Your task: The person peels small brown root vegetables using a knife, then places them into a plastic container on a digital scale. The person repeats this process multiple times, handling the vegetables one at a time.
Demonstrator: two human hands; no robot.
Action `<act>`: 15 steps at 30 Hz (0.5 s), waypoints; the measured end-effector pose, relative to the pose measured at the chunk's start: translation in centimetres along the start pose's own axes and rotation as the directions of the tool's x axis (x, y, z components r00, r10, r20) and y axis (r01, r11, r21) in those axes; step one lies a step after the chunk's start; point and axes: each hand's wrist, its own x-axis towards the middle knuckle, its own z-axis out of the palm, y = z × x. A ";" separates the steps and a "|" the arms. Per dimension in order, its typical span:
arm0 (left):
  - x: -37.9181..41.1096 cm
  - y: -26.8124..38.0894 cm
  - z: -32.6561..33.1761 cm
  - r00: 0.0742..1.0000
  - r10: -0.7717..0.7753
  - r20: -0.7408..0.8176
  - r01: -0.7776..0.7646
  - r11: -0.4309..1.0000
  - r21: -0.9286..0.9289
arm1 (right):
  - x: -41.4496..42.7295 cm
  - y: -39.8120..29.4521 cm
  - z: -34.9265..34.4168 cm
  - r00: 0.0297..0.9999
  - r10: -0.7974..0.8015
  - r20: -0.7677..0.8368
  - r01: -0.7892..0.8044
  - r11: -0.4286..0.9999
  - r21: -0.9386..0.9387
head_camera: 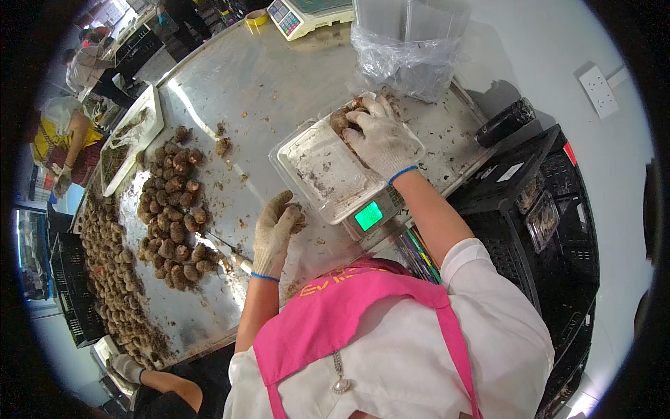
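My right hand [379, 139], in a white knit glove with a blue cuff, curls over brown taro-like corms [340, 121]. They sit at the far end of a clear plastic tray [276, 160] on the soil-smeared white pan [327, 173] of a digital scale. Below the pan, the scale's display [369, 215] glows green. My left hand [275, 230], gloved alike, hovers over the metal table left of the scale, fingers bent. Brown shows at its fingertips; whether this is soil or a small corm I cannot tell. A knife [238, 260] lies beside my left wrist.
A pile of corms [172, 209] lies left on the metal table [293, 73], a larger heap [112, 262] beyond. Bagged clear containers [408, 57], a second scale [309, 15] and yellow tape [256, 19] stand far off. Black crates [523, 209] are at right. A co-worker's gloved hand [125, 367] shows lower left.
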 end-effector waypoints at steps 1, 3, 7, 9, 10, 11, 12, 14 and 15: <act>0.1 -0.1 0.0 1.000 -0.007 -0.001 0.007 1.000 0.022 | 0.1 0.2 0.0 1.000 -0.007 0.012 0.007 1.000 0.023; 0.5 -0.6 0.1 1.000 -0.021 -0.005 0.022 0.997 0.068 | 0.4 0.7 -0.2 0.999 -0.022 0.037 0.020 0.997 0.071; 1.5 -1.6 -0.3 0.999 -0.035 0.042 0.031 0.996 0.083 | 1.3 0.0 -1.3 0.991 -0.061 0.119 0.060 0.998 0.011; 1.6 -1.8 0.0 0.999 -0.022 0.039 0.019 0.998 0.065 | 2.0 -0.1 -1.6 0.978 -0.038 0.204 0.049 0.998 -0.047; 1.6 -1.6 0.2 0.999 -0.025 0.039 0.023 0.998 0.059 | 2.1 0.0 -1.3 0.982 -0.050 0.184 0.061 0.997 -0.050; 1.5 -1.4 0.4 0.999 -0.028 0.039 0.026 0.998 0.052 | 2.1 0.4 -0.8 0.984 -0.064 0.165 0.073 0.996 -0.053; 1.5 -1.3 0.4 0.999 -0.032 0.034 0.030 0.999 0.043 | 2.3 0.5 -0.4 0.986 -0.080 0.148 0.089 0.995 -0.053; 1.8 -1.6 0.2 0.998 -0.045 0.046 0.044 0.999 0.024 | 3.1 0.6 -0.1 0.977 -0.098 0.190 0.110 0.993 -0.053; 1.9 -1.7 0.2 0.997 -0.053 0.050 0.053 0.999 0.012 | 3.4 0.6 0.0 0.971 -0.109 0.213 0.122 0.991 -0.052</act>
